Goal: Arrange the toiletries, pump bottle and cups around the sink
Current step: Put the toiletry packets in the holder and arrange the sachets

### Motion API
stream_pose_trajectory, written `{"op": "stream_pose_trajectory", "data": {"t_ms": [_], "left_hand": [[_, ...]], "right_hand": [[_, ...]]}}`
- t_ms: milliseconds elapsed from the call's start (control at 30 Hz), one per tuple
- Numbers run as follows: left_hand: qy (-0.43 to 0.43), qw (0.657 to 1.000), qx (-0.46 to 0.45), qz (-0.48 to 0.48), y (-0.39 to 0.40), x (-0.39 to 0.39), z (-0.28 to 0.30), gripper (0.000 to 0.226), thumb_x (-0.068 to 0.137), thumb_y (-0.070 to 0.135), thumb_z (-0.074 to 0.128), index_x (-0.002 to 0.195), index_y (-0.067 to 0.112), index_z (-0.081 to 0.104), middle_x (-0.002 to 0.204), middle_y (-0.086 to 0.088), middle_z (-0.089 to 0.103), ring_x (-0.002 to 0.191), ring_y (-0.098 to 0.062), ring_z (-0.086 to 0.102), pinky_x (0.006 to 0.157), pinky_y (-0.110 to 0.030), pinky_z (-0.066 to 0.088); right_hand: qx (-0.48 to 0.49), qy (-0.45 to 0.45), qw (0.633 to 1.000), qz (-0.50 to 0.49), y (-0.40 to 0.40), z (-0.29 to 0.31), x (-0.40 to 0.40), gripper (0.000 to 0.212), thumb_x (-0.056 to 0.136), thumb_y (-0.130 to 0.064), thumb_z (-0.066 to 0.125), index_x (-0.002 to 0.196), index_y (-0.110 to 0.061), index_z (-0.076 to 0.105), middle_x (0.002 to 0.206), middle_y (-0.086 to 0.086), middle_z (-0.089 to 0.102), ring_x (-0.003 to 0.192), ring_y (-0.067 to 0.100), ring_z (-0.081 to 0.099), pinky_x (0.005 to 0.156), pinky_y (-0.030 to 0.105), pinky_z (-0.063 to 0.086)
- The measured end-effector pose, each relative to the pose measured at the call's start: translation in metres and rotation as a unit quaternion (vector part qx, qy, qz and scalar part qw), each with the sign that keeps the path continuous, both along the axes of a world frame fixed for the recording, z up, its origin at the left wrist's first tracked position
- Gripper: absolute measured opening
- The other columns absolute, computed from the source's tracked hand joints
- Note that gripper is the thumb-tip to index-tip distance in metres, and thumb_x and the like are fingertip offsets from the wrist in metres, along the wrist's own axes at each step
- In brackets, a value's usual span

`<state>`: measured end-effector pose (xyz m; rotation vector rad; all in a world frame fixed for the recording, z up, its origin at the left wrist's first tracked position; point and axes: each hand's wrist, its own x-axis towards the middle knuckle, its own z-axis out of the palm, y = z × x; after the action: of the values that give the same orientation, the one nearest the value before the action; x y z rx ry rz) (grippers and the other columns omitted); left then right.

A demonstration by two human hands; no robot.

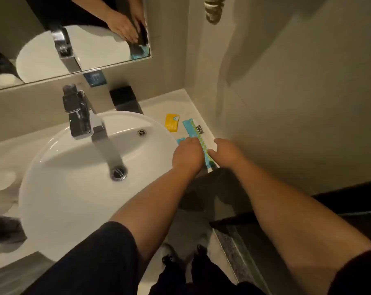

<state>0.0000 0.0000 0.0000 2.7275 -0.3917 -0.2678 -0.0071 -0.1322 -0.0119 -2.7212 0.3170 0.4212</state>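
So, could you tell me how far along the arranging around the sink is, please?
Partly done, it seems. The yellow packet lies flat on the counter right of the sink. In hand: both the left hand and right hand are at the long blue packet, apparently straightening it. White cups stand left of the sink; no pump bottle is clearly visible.
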Motion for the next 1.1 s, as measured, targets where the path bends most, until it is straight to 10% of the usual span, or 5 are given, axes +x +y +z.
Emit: {"op": "stream_pose_trajectory", "data": {"t_ms": [333, 1100], "left_hand": [[0.236, 0.93, -0.137, 0.245, -0.033, 0.053, -0.027, 0.023, 0.092, 0.014, 0.055, 0.112, 0.003, 0.054, 0.116, -0.017, 0.061, 0.105, -0.031, 0.059, 0.079, -0.033, 0.045], [0.197, 0.897, -0.239, 0.316, -0.031, 0.077, -0.03, 0.004, 0.086, 0.014, 0.058, 0.089, 0.012, 0.057, 0.098, -0.012, 0.065, 0.081, -0.026, 0.057, 0.062, -0.029, 0.039]], "right_hand": [[0.043, 0.039, 0.997, -0.041, 0.007, -0.024, 0.061, 0.034, 0.093, -0.016, 0.049, 0.124, -0.002, 0.055, 0.128, 0.022, 0.057, 0.114, 0.037, 0.054, 0.092, 0.034, 0.044], [0.282, 0.083, 0.935, -0.199, 0.003, -0.018, 0.086, 0.016, 0.088, -0.011, 0.059, 0.089, -0.001, 0.071, 0.069, 0.012, 0.063, 0.055, 0.021, 0.056, 0.057, 0.029, 0.047]]}}
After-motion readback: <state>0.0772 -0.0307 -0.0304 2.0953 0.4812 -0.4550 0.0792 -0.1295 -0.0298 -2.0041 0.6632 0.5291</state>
